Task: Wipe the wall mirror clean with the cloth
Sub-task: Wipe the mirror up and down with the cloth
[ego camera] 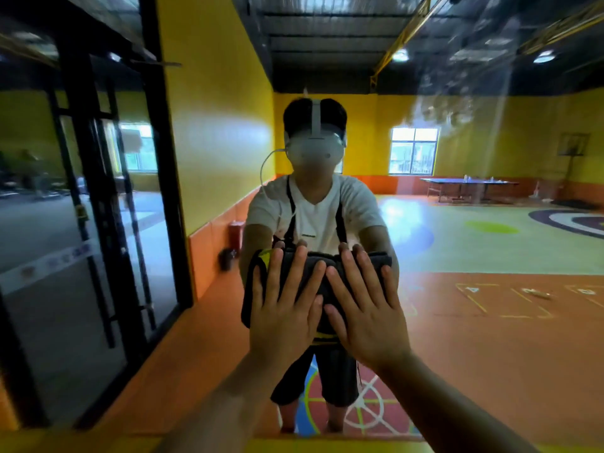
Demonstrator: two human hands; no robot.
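Head view, facing the wall mirror (474,256), which fills most of the frame and reflects a yellow-walled hall and the person standing before it. A dark cloth (325,289) with a yellow trim lies flat against the glass at chest height, near the middle of the mirror's width. Its long axis runs side to side, and its left edge hangs a little lower.

Left hand (284,308) and right hand (367,312) sit side by side on the cloth with thumbs nearly touching. On both hands the fingers are straight and spread, pointing up. The palms press the cloth to the glass, and nothing is curled round it or pinched. The cloth is therefore held only by pressure against the mirror.

A pale, streaky haze (457,103) shows in the upper right of the glass, well above the cloth and to its right. It is probably smearing on the surface, though glare cannot be ruled out at this sharpness. The right hand is the nearer of the two to that patch.

Judged from this, wiping is under way and the upper right remains to be covered. The next stroke would need to carry the cloth up and rightward with even pressure from both palms, or it may slip down.
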